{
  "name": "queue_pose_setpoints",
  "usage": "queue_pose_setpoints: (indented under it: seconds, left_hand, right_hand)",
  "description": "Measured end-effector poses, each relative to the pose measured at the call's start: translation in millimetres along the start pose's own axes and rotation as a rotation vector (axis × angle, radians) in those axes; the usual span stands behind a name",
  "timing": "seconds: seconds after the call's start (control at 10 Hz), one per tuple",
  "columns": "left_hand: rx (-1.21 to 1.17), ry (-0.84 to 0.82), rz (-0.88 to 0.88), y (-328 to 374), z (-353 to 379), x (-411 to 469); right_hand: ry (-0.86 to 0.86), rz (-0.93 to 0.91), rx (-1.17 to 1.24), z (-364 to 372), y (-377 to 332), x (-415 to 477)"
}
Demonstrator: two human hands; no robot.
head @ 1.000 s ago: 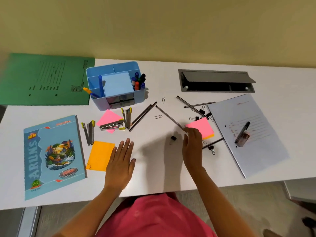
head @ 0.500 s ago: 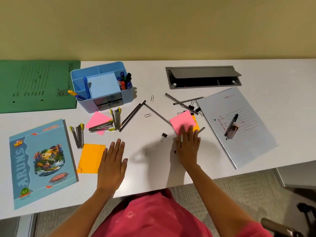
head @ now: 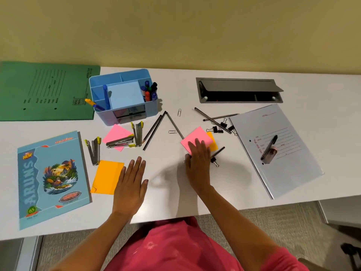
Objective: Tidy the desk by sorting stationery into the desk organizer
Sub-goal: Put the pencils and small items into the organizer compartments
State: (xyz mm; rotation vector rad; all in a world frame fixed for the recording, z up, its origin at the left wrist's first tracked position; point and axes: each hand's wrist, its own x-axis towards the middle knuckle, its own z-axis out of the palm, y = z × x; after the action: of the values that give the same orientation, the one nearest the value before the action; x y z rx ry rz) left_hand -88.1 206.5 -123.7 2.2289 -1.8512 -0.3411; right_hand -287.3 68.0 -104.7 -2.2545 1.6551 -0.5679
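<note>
Desk (head: 166, 194): R hand (head: 198, 160) on pink notes (head: 197, 134).

White desk against a plain wall, indoor light.
Desk (head: 293, 184) top white, back edge meets yellow-beige wall (head: 175, 26); grey cable hatch (head: 238, 90), lid tilted open, sunk in near back edge, right side; grey-beige carpet (head: 273, 222) below front edge.

Both palms down: your left hand (head: 131, 182) sits flat, fingers spread, and your right hand (head: 197, 159) reaches farther out, fingers straight.
</note>
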Motion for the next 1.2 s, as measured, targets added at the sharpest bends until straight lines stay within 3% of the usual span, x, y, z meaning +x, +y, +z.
queue_pose_setpoints:
  seconds: [0.2, 0.4, 0.6, 1.0, 1.1, 1.2]
  left_hand:
    - [0.038, -0.022, -0.016, 0, 5, 2]
    - [0.054, -0.049, -0.03, -1, 7, 3]
    - [0.028, -0.057, -0.026, -6, 6, 1]
    - [-0.008, -0.04, -0.026, -5, 1, 1]
    - [-0.015, -0.051, -0.03, -5, 1, 1]
    - [-0.036, -0.057, -0.03, -4, 0, 1]
  right_hand:
    - [0.024, -0.355, 0.034, 20, -51, 42]
    - [-0.379, -0.506, -0.21, 31, -107, 64]
    - [-0.546, -0.517, -0.301, 51, -107, 53]
    - [-0.123, -0.515, -0.086, 55, -67, 39]
    - [-0.121, -0.377, -0.027, 49, -79, 51]
    - [-0.233, -0.223, -0.057, 39, -96, 66]
